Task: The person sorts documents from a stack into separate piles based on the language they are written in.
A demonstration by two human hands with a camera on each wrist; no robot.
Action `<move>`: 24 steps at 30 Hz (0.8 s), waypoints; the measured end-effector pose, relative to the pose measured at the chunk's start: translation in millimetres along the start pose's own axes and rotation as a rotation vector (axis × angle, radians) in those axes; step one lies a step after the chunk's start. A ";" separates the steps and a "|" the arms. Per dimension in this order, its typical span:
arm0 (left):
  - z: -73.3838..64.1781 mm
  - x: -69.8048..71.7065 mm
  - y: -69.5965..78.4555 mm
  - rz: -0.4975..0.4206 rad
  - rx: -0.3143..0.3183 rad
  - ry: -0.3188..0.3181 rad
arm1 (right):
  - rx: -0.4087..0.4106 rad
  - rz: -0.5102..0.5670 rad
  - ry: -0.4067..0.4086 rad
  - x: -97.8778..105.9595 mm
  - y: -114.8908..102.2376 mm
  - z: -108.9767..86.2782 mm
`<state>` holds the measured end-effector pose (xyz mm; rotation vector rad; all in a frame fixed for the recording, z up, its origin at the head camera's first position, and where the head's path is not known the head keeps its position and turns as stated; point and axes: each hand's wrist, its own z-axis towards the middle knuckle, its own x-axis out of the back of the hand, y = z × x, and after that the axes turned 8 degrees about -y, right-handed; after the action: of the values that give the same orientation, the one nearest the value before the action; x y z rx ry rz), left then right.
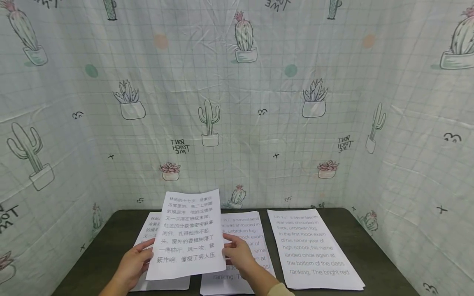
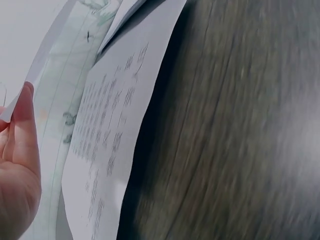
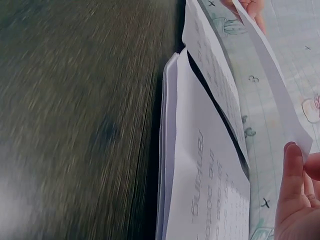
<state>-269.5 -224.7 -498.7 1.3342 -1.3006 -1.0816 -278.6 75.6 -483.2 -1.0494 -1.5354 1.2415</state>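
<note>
Both hands hold up a sheet of paper printed with Chinese text, above the table. My left hand grips its left edge and my right hand pinches the right edge. In the left wrist view, the left hand has its thumb against the paper's edge. The right wrist view has the right hand pinching a corner of the sheet. Beneath lies a Chinese-text page on the left. A stack of English-text pages sits in the middle, partly covered by the raised sheet.
Another stack of English-text pages lies on the right of the dark wooden table. A white curtain printed with cacti hangs behind the table and along both sides.
</note>
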 end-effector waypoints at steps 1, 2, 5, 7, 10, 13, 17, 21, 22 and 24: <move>-0.2 3.0 0.3 0.006 0.003 0.000 | -0.002 -0.001 0.003 -3.0 -0.5 0.8; -0.5 6.2 0.5 0.011 0.003 -0.002 | -0.006 -0.002 0.005 -6.1 -1.1 1.9; -0.7 16.3 0.5 0.028 0.010 0.006 | -0.006 0.003 0.000 -15.8 -2.6 4.8; -0.9 23.0 0.2 0.040 0.013 0.011 | -0.006 0.007 -0.003 -22.3 -3.3 6.9; -0.5 32.1 -0.3 0.064 0.027 0.027 | -0.006 0.014 -0.001 -31.9 -4.1 9.2; 0.4 39.6 -0.5 0.079 0.036 0.037 | -0.006 0.015 0.006 -41.1 -3.7 11.2; 1.4 47.2 -1.6 0.080 0.061 0.053 | -0.015 0.010 0.006 -51.5 -2.9 12.9; 1.4 53.1 -3.5 0.072 0.085 0.064 | -0.028 0.008 -0.005 -58.7 -1.6 13.8; 1.3 54.2 -3.8 0.068 0.089 0.064 | -0.031 0.010 -0.009 -60.1 -0.9 14.1; 1.7 56.1 -4.7 0.067 0.095 0.065 | -0.034 0.015 -0.016 -62.8 0.6 14.3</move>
<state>-267.9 -280.9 -502.4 1.3748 -1.3531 -0.9331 -275.9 12.0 -492.9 -1.0770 -1.5681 1.2404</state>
